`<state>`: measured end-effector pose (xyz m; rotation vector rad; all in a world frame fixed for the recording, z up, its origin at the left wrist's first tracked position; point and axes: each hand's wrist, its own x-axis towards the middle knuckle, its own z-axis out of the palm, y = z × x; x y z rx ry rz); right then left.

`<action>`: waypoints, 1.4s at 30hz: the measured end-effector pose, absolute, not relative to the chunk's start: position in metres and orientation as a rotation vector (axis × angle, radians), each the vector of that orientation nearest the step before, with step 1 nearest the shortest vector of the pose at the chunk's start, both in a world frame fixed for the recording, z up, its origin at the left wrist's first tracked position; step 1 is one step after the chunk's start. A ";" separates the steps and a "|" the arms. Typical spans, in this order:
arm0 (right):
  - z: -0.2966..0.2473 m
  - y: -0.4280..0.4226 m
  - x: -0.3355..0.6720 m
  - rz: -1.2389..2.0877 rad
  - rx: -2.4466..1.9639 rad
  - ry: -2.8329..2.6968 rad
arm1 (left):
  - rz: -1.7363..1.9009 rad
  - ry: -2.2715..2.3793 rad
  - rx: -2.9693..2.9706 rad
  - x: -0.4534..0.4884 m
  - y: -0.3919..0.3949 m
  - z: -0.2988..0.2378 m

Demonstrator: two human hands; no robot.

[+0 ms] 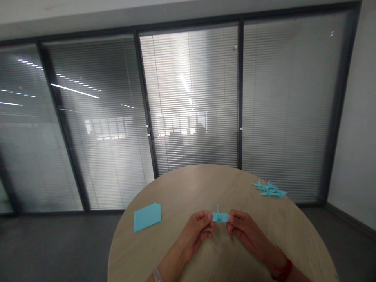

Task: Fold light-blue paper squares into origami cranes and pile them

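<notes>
Head view: left hand (197, 228) and right hand (247, 232) pinch opposite ends of folded blue paper (223, 217), apparently for even tension, well inside the right edge of the worktop (199, 186).

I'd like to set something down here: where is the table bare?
The widest bare patch of the table lies toward its far edge, between the blue paper and the pile of folded blue pieces. There is also room between that pile and the right hand. The middle is crowded: the left hand and right hand pinch a folded piece there.
</notes>
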<state>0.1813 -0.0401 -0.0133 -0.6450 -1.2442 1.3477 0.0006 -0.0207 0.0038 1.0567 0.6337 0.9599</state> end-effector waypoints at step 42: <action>-0.019 -0.028 0.182 0.984 -0.938 -1.511 | 0.934 0.851 1.411 0.002 -0.015 0.002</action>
